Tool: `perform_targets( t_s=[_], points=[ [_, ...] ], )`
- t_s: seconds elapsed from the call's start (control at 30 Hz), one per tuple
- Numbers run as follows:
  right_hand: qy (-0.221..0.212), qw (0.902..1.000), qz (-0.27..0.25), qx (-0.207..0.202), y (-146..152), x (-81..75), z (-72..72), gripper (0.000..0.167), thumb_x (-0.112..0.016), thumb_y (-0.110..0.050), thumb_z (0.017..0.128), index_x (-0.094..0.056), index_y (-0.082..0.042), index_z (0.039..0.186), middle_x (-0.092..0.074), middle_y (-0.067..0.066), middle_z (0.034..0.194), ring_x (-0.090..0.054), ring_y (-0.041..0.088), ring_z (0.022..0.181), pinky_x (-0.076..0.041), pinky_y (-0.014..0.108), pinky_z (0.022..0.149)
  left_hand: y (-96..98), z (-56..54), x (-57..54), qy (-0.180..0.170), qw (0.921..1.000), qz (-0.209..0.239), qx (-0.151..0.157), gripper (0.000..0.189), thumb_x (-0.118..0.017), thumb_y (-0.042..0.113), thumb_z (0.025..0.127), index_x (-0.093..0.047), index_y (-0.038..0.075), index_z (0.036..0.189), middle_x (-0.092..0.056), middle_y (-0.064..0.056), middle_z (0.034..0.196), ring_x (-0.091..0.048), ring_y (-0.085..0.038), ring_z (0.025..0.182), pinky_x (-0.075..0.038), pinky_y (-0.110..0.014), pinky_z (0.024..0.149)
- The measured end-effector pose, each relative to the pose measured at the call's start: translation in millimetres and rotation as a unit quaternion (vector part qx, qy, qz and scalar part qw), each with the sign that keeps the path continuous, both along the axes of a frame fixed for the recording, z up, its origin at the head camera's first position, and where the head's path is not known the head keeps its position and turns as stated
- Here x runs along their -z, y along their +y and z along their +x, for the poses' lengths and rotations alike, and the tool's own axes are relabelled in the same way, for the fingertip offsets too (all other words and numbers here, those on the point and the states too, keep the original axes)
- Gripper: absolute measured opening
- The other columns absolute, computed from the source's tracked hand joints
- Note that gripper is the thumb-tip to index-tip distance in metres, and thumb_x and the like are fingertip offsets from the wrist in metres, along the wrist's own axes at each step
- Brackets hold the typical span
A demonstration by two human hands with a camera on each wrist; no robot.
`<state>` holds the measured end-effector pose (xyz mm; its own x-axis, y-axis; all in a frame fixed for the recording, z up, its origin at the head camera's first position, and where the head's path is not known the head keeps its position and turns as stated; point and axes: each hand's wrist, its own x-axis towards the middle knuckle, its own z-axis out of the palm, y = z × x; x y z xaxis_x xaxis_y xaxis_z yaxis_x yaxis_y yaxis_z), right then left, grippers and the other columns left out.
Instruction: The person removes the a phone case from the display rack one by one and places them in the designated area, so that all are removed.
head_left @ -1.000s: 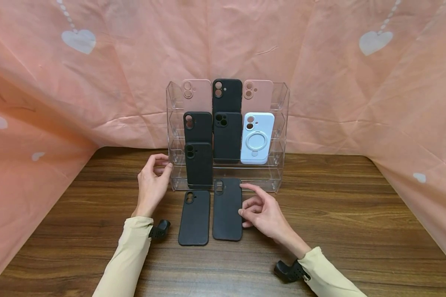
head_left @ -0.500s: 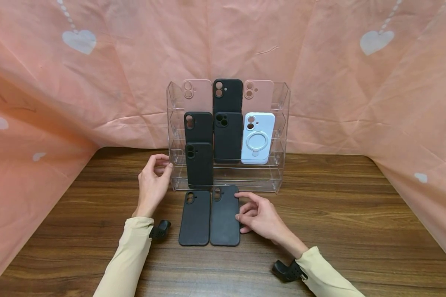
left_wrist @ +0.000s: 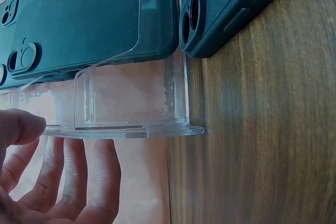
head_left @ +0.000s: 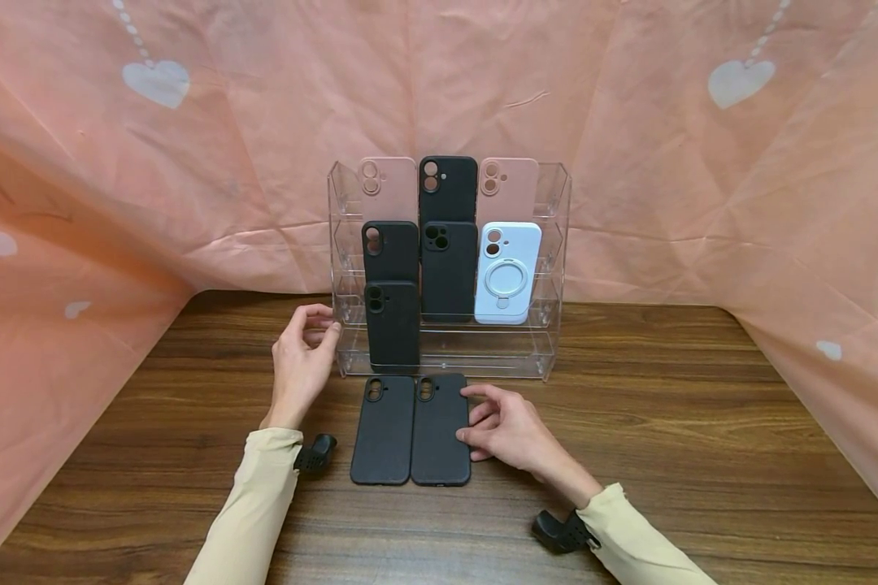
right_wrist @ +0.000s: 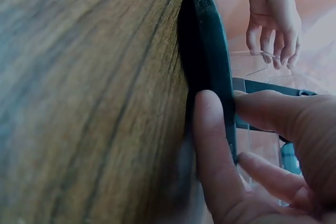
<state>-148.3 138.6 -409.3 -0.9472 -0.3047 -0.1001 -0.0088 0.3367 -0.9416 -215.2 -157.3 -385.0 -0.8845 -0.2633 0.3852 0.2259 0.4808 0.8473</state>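
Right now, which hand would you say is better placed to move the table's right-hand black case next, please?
Probably the right hand: it pinches that black case by its right edge, while the left hand, farther off, holds the clear stand.

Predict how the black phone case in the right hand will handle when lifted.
The black phone case will probably feel light: it looks like a thin shell with a camera cutout. It seems unlikely to flop, since it looks flat where the right hand pinches its edge. Its broad, flat back makes rolling improbable.
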Motion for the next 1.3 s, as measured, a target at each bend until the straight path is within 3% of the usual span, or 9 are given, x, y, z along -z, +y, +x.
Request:
perform_targets(
  t_s=[0.2, 0.4, 1.03, 1.3],
  points=[
    [0.029, 0.9979, 0.057, 0.008, -5.8, -2.5, -0.8, 0.055, -0.081, -0.003, 0.082, -0.061, 0.001, 0.133, -0.066, 0.010, 0.088, -0.070, 0.013, 0.065, -0.061, 0.031, 0.056, 0.3, 0.1, -0.3, -0.001, 1.0000, 0.001, 0.001, 0.020, -0.067, 0.012, 0.095, -0.067, 0.011, 0.116, -0.074, -0.010, 0.105, -0.067, -0.001, 0.079, -0.051, -0.010, 0.063],
    [0.039, 0.9951, 0.090, 0.014, -8.6, -1.3, -1.4, 0.047, -0.080, -0.001, 0.082, -0.066, 0.001, 0.126, -0.063, 0.008, 0.087, -0.069, 0.013, 0.057, -0.059, 0.028, 0.053, 0.4, 0.5, -0.6, 0.000, 1.0000, 0.006, 0.002, 0.020, -0.067, 0.011, 0.095, -0.067, 0.010, 0.115, -0.074, -0.011, 0.104, -0.069, -0.007, 0.081, -0.052, -0.011, 0.062],
    [0.032, 0.9954, 0.085, 0.029, -7.4, -5.2, -2.4, 0.035, -0.079, -0.004, 0.085, -0.070, -0.002, 0.119, -0.066, 0.013, 0.098, -0.070, 0.013, 0.065, -0.060, 0.031, 0.053, 0.9, 1.2, -0.8, -0.001, 0.9999, 0.013, 0.009, 0.020, -0.067, 0.010, 0.096, -0.066, 0.009, 0.116, -0.073, -0.012, 0.105, -0.074, -0.023, 0.088, -0.053, -0.012, 0.061],
    [0.070, 0.9937, 0.083, 0.029, -6.3, -9.2, -6.5, 0.028, -0.074, -0.011, 0.091, -0.071, -0.005, 0.118, -0.071, 0.010, 0.096, -0.072, 0.015, 0.066, -0.059, 0.029, 0.054, 0.7, 1.3, -1.1, 0.001, 0.9997, 0.018, 0.013, 0.020, -0.066, 0.010, 0.096, -0.066, 0.008, 0.116, -0.072, -0.013, 0.106, -0.076, -0.029, 0.090, -0.053, -0.012, 0.059]
  ],
)
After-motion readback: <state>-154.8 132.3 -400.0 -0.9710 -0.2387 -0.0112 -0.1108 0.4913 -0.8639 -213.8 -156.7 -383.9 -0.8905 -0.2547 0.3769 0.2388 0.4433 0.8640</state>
